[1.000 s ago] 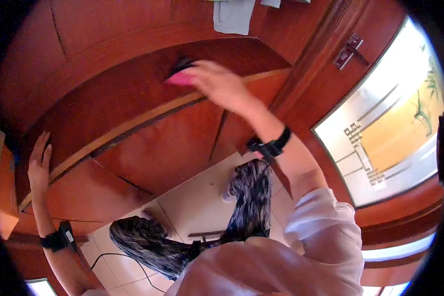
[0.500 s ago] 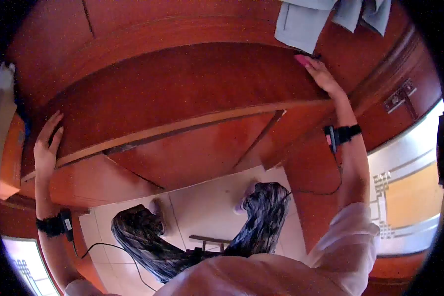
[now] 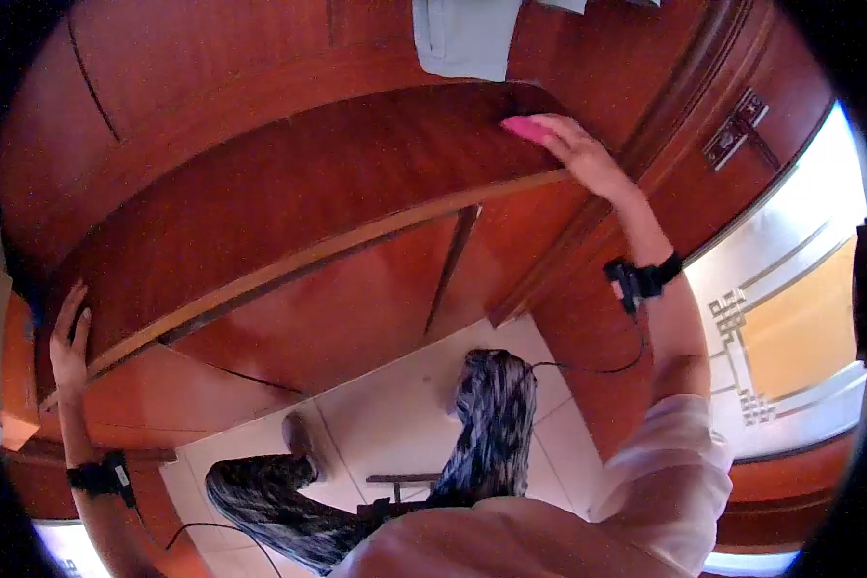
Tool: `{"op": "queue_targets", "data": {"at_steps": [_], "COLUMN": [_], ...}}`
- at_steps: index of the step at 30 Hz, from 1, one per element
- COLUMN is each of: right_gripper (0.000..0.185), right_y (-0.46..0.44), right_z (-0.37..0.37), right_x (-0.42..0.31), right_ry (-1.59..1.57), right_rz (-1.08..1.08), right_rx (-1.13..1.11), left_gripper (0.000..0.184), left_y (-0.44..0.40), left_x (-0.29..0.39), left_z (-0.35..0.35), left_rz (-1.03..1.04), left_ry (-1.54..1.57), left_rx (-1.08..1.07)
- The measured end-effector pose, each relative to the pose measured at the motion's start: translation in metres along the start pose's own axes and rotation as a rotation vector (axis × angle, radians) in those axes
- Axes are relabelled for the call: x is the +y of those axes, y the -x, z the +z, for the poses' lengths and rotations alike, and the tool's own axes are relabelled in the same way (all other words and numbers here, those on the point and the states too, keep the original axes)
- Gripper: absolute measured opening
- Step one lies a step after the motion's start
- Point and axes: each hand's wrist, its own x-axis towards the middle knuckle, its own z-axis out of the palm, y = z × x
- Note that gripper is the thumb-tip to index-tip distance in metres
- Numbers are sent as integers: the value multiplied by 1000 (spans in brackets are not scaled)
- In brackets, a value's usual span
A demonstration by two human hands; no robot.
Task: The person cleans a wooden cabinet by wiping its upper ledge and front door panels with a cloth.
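My right hand [image 3: 578, 154] is closed on a flat pink pad [image 3: 528, 129], pressing it to the reddish-brown wooden shelf [image 3: 308, 183] near its right end. Whether the pad is a sponge or a folded cloth I cannot tell. At the shelf's left end my left hand [image 3: 70, 342] rests with fingers apart and holds nothing. Above the pad hangs a pale grey cloth [image 3: 465, 39], its lower edge close to the shelf's back.
Below the shelf are cabinet doors [image 3: 328, 289] over a tiled floor [image 3: 376, 414]. An orange box-like object [image 3: 19, 376] stands by my left hand. A wall socket panel [image 3: 737, 128] and a bright patterned glass panel [image 3: 790, 318] lie to the right. Cables hang from both wrist bands.
The view has swung right, so the shelf and hanging cloth appear farther left. My right hand stays on the pink pad, which shows more now. My left hand remains at the shelf's left end.
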Motion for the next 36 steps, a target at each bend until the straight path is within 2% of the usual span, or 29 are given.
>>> {"op": "queue_targets", "data": {"at_steps": [4,7,8,10,11,13,15,17,19,23,25,27,31,32,33,34,36], "right_gripper": [41,45,46,48,48,48,48,47,48,46,41,39,36,31,28,26,28], "right_y": [-38,-72,-84,-85,-88,-87,-93,-99,-73,-13,12,11,0,-6,-10,-10,-7], "right_z": [-9,-14,-16,-20,-17,-16,-5,6,4,5,15,45,90,106,122,135,148], "right_x": [83,104,116,66,58,66,126,132,109,-37,-130,-174,-296,-322,-345,-366,-395], "right_ry": [-9,45,-23,-100,-106,-90,-44,6,52,-131,-41,25,-135,-181,-204,-257,-233], "right_rz": [97,89,186,359,334,279,218,155,182,155,34,-89,-382,-435,-469,-514,-474], "right_rx": [-80,-169,-234,-328,-369,-299,-272,-212,-124,-25,52,193,346,367,382,413,401], "left_gripper": [36,36,36,36,36,36,36,36,36,38,39,40,40,39,38,38,39], "left_y": [0,0,-3,-3,-3,-2,-4,-4,3,15,16,20,20,20,21,21,18], "left_x": [-4,1,-1,4,12,9,25,28,32,36,36,30,28,35,42,41,30], "left_z": [1,-3,-1,-6,-6,-1,-4,-4,-10,-19,-22,-25,-26,-27,-29,-29,-28], "left_rz": [0,-18,-8,-13,-22,-28,-69,-98,-113,-124,-94,-132,-89,-161,-230,-211,-165], "left_ry": [15,-40,-23,-16,-22,11,14,-15,-38,-133,-143,-180,-154,-150,-149,-156,-175], "left_rx": [2,9,15,25,23,35,32,51,68,66,72,80,93,79,66,63,57]}}
